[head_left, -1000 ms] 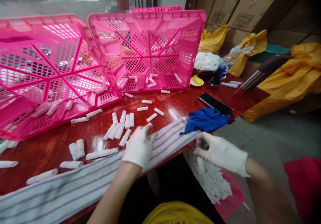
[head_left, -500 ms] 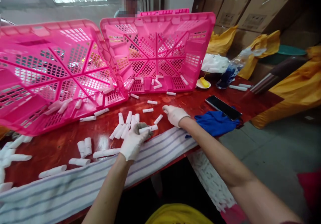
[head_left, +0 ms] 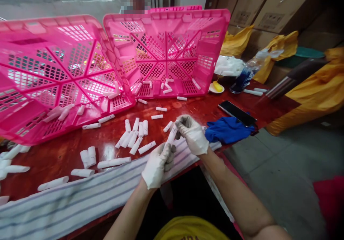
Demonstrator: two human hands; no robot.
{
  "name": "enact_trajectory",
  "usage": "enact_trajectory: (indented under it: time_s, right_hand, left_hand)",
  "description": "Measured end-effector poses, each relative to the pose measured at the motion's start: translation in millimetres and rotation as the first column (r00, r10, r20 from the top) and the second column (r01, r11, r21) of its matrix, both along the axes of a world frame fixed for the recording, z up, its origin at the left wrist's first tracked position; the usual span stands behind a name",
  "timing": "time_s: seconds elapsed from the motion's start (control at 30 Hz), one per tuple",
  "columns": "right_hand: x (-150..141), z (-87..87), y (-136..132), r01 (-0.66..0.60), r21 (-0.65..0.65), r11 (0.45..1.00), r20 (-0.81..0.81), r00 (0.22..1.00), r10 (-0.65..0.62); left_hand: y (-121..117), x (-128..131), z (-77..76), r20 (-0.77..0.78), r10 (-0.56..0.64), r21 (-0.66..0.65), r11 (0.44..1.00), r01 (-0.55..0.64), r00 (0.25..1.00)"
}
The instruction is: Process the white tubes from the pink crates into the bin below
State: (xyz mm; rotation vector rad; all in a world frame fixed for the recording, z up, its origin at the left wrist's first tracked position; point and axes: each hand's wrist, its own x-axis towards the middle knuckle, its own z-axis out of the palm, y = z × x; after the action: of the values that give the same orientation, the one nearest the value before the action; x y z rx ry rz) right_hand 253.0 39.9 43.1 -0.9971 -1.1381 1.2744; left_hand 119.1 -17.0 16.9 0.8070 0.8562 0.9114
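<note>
My left hand [head_left: 158,165], in a white glove with greyed fingertips, is closed around the lower part of a small white roll [head_left: 171,136]. The roll tilts up and to the right. At its upper end, the fingers of my right hand [head_left: 192,134] are pinched together against it; this glove is soiled at the fingers too. A cluster of similar white rolls [head_left: 133,139] lies to the left, on the red table [head_left: 107,143]. Beneath both hands runs a white striped towel [head_left: 80,197] along the table's near edge.
Two pink plastic baskets [head_left: 166,59] stand on their sides at the back, rolls inside. To the right lie a blue glove [head_left: 228,130] and a phone [head_left: 237,113]. Behind them are a bowl of white pieces [head_left: 229,66] and a bottle [head_left: 243,76]. A person sits beyond the baskets.
My right hand has come back toward me and met the roll in my left hand. The left hand has moved right, turning the roll more upright.
</note>
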Motion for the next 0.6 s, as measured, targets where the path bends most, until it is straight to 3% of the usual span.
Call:
enact_trajectory:
  time_s: [0.13,0.23,0.37,0.43,0.5,0.53,0.6]
  right_hand:
    - [11,4.3,-2,-0.154,0.018,0.988,0.122,0.981,0.151]
    - [16,3.2,-3,-0.198,0.052,0.979,0.118,0.974,0.191]
    - [20,-0.8,-8,-0.287,0.164,0.944,0.11,0.956,0.272]
    - [23,-2.9,-13,-0.331,0.224,0.917,0.146,0.941,0.304]
    - [29,-4.1,-21,-0.346,0.242,0.906,0.181,0.934,0.309]
    - [35,-4.0,-27,-0.337,0.229,0.913,0.194,0.935,0.296]
    - [52,-1.9,-41,-0.288,0.136,0.948,0.239,0.938,0.251]
  left_hand:
    - [1,-9,7.9,-0.009,-0.074,-0.013,0.997,0.074,0.997]
    - [5,-18,14.0,0.155,-0.188,-0.109,0.973,0.206,0.97]
    - [6,-23,12.2,0.542,-0.275,-0.242,0.854,0.461,0.794]
    - [3,-19,9.2,0.634,-0.285,-0.24,0.811,0.533,0.719]
    - [-2,-11,8.4,0.597,-0.343,-0.207,0.807,0.552,0.725]
    - [-4,-7,9.2,0.502,-0.389,-0.175,0.829,0.532,0.772]
    - [-8,-3,12.5,0.09,-0.403,-0.039,0.912,0.408,0.911]
